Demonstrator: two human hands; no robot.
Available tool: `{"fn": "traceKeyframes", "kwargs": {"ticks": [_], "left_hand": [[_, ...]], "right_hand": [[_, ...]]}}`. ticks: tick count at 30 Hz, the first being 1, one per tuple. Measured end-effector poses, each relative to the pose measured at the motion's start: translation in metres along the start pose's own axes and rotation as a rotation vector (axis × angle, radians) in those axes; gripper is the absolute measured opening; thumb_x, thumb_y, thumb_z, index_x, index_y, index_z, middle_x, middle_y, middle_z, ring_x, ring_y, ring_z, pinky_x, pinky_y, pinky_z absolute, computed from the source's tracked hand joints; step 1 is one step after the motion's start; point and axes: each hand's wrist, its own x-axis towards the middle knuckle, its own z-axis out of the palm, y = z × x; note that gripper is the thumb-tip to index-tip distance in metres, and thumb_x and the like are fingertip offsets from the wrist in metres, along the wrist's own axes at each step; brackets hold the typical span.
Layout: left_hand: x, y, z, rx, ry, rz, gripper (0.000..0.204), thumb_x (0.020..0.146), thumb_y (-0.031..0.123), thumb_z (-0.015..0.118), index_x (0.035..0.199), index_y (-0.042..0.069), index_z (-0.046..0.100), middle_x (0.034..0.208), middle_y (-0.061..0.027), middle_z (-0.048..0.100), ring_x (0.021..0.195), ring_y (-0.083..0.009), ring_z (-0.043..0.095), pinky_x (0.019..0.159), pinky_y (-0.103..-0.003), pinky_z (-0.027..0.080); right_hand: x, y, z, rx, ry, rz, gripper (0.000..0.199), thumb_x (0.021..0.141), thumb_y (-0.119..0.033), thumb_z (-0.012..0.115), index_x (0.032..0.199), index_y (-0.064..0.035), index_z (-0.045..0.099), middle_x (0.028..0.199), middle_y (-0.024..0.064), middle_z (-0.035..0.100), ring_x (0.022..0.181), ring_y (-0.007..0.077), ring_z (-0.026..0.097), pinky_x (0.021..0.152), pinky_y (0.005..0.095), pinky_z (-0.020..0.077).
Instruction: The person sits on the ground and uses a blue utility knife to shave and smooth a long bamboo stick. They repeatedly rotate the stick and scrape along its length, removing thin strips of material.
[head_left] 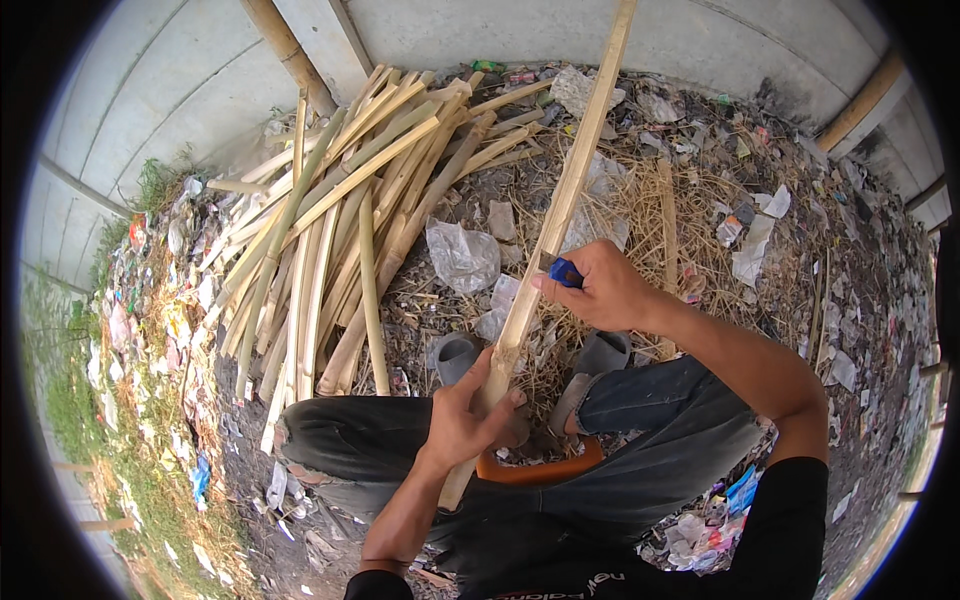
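A long split bamboo strip slants up from my lap, past my knees, to the top of the view. Low on the strip, my left hand wraps round it with the thumb on the near side. My right hand is closed on a blue-handled utility knife, whose short blade lies against the strip's right edge about midway along. Its fingertips sit close to the strip, and the rest of the handle is hidden in the fist.
A pile of split bamboo lies ahead on the left, near a concrete wall. Dry straw, a clear plastic bag and scattered litter cover the ground. An orange plastic seat shows between my legs, and grey sandals are on my feet.
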Motion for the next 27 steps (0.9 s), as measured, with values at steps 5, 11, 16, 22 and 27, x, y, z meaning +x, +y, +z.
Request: {"fn": "traceKeyframes", "kwargs": {"ticks": [5,11,16,22,27], "left_hand": [[0.001,0.002,-0.004,-0.081,-0.057,-0.088,0.067,0.090,0.019,0.079,0.147,-0.005,0.052,0.097,-0.0146,0.077,0.086,-0.0108,0.071,0.077,-0.028,0.057],[0.002,-0.007,-0.006,-0.176,-0.014,-0.120,0.067,0.091,0.017,0.078,0.148,-0.006,0.051,0.099,-0.0133,0.076,0.086,-0.0075,0.066,0.077,-0.026,0.055],[0.002,-0.005,-0.007,-0.193,-0.002,-0.171,0.067,0.091,0.016,0.079,0.147,-0.007,0.051,0.101,-0.0148,0.076,0.089,-0.0083,0.068,0.078,-0.026,0.055],[0.002,-0.002,-0.001,-0.073,-0.026,-0.113,0.065,0.090,0.017,0.078,0.146,-0.006,0.053,0.102,-0.0154,0.077,0.089,-0.0109,0.071,0.079,-0.028,0.056],[0.002,0.001,-0.007,-0.132,-0.080,-0.181,0.066,0.091,0.017,0.078,0.146,-0.006,0.052,0.105,-0.0135,0.076,0.090,-0.0099,0.069,0.079,-0.028,0.057]], "right_hand": [[-0.003,0.009,0.004,0.071,-0.152,-0.280,0.036,0.088,-0.013,0.074,0.062,-0.0006,0.054,0.050,0.0087,0.044,0.045,0.0203,0.037,0.049,0.0370,0.0357],[-0.021,-0.011,0.018,0.036,-0.469,-0.227,0.039,0.085,-0.022,0.080,0.064,0.0006,0.057,0.051,0.0091,0.051,0.046,0.0193,0.044,0.049,0.0359,0.0393],[-0.008,-0.009,0.010,-0.123,0.055,-0.016,0.050,0.086,-0.044,0.082,0.068,-0.0007,0.066,0.053,0.0101,0.056,0.047,0.0243,0.051,0.052,0.0381,0.0434],[-0.003,-0.002,0.014,-0.023,0.003,-0.014,0.037,0.090,-0.031,0.076,0.074,0.0016,0.066,0.057,0.0141,0.057,0.050,0.0282,0.052,0.054,0.0398,0.0449],[-0.008,-0.003,0.020,0.101,-0.384,-0.274,0.024,0.090,-0.018,0.074,0.077,0.0005,0.065,0.057,0.0093,0.056,0.051,0.0170,0.050,0.052,0.0366,0.0426]]}}
